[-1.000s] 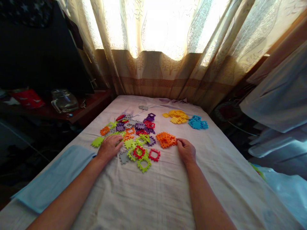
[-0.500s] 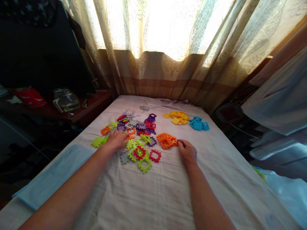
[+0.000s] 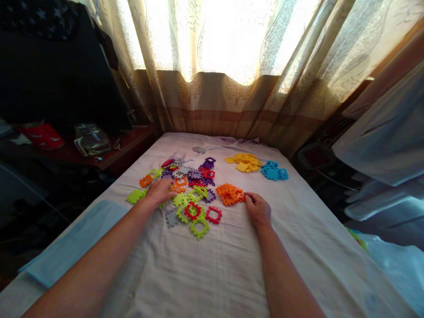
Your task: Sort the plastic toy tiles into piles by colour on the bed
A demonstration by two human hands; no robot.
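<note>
On wrinkled cloth [image 3: 198, 274], right hand [image 3: 259, 210], grip pinched shut, meets notched orange pieces [image 3: 229, 194]; left hand [image 3: 159, 191], grip half-open; holds unclear.

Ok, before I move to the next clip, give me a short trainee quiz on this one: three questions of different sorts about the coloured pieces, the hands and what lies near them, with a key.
1. Multiple choice: what colour is the pile nearest the right hand?
a) yellow
b) orange
c) blue
2. True or false: the blue pile lies to the right of the yellow pile.
3. Fill in the colour: the cloth beside the left forearm is light ____.

Key: 1 b; 2 true; 3 blue.
</note>
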